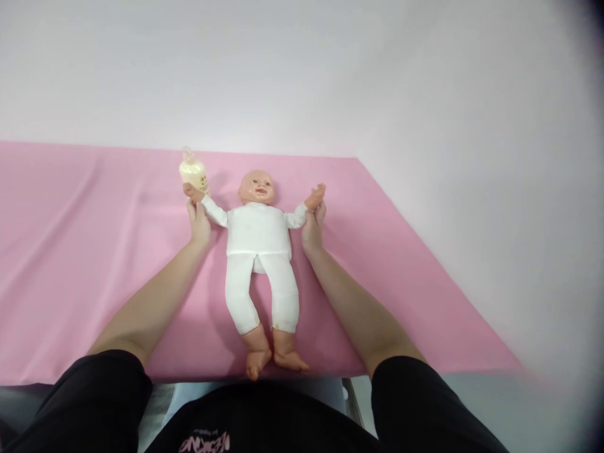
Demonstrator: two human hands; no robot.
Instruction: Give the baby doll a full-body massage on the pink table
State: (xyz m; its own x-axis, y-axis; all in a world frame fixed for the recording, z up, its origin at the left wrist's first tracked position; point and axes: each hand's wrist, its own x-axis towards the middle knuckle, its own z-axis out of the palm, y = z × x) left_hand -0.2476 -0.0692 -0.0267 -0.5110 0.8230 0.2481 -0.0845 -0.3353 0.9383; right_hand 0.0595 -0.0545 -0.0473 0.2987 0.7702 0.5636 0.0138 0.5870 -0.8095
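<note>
Two bare hands, the left hand [201, 228] and the right hand [312, 233], are gripping the outstretched arms of a baby doll [259, 228], each closing thumb and fingers lightly about a wrist. The doll is lying on its back in the middle of a pink cloth [401, 283], its feet [257, 350] pointing toward the person and almost reaching the near edge. Its round, hairless head [257, 187] is shining with the smooth gloss of moulded plastic or vinyl; exactly which, I am not able to tell. A matte white top [259, 236] is covering the torso and arms, and white trousers [285, 290] are wrapping the plump, slightly bowed legs, leaving the ankles bare. Beyond the doll's arm on the left side, a rounded pump bottle [191, 168] is standing, its clear nozzle tapering above a pale yellow body; the doll's small curled hand is partly hiding it. Soft folds are rippling through the cloth at the left, while its right side is lying flatter. Black sleeves [409, 390] are ending near the person's elbows, and pink lettering [204, 442] is showing on the dark shirt [268, 412].
</note>
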